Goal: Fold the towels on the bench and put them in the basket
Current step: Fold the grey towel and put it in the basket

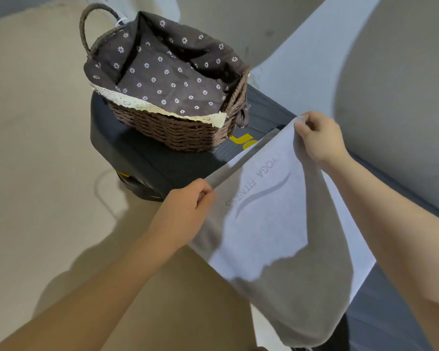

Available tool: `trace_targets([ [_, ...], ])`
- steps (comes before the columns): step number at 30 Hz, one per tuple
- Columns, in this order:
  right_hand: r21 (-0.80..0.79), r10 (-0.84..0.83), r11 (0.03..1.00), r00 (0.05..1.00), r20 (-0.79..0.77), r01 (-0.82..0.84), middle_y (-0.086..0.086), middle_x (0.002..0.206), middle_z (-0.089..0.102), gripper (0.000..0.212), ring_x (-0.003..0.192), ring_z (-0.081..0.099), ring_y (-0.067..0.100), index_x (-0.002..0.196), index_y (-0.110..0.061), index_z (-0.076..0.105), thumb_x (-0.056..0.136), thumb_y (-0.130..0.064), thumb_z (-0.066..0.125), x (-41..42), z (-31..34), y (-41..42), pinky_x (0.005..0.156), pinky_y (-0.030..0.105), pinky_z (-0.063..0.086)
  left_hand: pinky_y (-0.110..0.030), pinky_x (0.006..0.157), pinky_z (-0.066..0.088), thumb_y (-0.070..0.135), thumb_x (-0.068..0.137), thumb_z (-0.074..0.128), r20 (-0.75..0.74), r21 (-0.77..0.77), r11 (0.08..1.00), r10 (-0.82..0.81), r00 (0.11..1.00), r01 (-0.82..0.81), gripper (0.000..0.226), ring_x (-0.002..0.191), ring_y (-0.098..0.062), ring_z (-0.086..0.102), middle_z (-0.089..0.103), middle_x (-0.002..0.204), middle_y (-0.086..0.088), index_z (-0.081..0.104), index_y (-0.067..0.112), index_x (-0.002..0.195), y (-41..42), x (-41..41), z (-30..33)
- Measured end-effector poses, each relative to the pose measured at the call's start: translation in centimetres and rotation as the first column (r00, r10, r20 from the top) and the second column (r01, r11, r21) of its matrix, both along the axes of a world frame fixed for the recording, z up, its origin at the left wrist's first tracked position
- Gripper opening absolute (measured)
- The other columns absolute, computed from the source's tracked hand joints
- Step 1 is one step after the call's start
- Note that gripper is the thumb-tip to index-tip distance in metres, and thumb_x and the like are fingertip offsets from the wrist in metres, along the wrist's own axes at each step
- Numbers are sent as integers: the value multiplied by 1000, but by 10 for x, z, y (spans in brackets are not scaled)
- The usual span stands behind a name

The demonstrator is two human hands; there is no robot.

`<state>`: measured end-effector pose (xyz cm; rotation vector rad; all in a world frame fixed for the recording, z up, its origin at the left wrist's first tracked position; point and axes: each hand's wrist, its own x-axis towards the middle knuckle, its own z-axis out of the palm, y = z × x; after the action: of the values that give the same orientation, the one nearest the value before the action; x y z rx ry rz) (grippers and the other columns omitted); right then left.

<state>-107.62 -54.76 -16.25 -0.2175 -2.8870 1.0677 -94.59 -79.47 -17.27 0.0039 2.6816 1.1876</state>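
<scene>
Two hands are holding a pale grey towel (271,224) up across the middle and lower right of the frame. The left hand (188,201), at centre, is pinching one upper corner between thumb and curled fingers, while the right hand (319,135), right of centre, is pinching the other upper corner. Between them the top edge is stretching taut, and the cloth, printed "YOGA FITNESS", is hanging down toward the lower right. A brown wicker basket (162,127) with a flower-print lining is sitting in the upper middle of the frame on the dark worktop (142,158), just beyond the towel and apart from it.
</scene>
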Motion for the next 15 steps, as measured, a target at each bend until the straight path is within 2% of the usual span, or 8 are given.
trace_targets([
  [1, -11, -18, 1000, 1000, 20, 18, 5, 89, 54, 16, 87, 48, 20, 92, -8, 57, 95, -16, 43, -3, 0, -3, 68, 24, 29, -25, 55, 41, 29, 95, 46, -42, -64, 998, 5, 999, -8, 15, 54, -8, 49, 52, 61, 3, 53, 19, 86, -1, -3, 0],
  [3, 77, 0, 997, 997, 72, -6, 9, 87, 54, 22, 85, 48, 24, 94, -2, 56, 96, -16, 40, -9, -9, -10, 66, 26, 25, -38, 62, 44, 30, 95, 44, -76, -221, 975, 4, 997, -20, 19, 68, -22, 56, 60, 71, -3, 53, 13, 93, -4, -12, -7],
  [6, 141, -18, 990, 993, 120, 1, 17, 95, 64, 24, 93, 55, 34, 90, -2, 58, 95, -19, 42, -19, -27, -19, 69, 31, 32, -39, 64, 41, 30, 96, 42, -71, -362, 931, 17, 997, -42, 24, 82, -32, 57, 63, 88, -13, 53, 9, 96, -10, -21, -23],
  [11, 256, -80, 965, 990, 117, 47, 15, 105, 65, 25, 102, 55, 34, 98, -7, 62, 95, -23, 43, -25, -35, -25, 75, 33, 38, -39, 62, 40, 31, 94, 46, -114, -374, 924, 39, 993, -80, 24, 80, -34, 57, 61, 82, -11, 54, 9, 91, -13, -23, -29],
  [15, 340, -133, 936, 987, 94, 94, 14, 112, 61, 25, 107, 52, 34, 107, -9, 59, 96, -23, 41, -24, -41, -29, 80, 35, 37, -36, 59, 38, 34, 94, 47, -47, -359, 926, 110, 993, -120, 23, 71, -30, 53, 53, 68, -6, 50, 13, 85, -18, -34, -30],
])
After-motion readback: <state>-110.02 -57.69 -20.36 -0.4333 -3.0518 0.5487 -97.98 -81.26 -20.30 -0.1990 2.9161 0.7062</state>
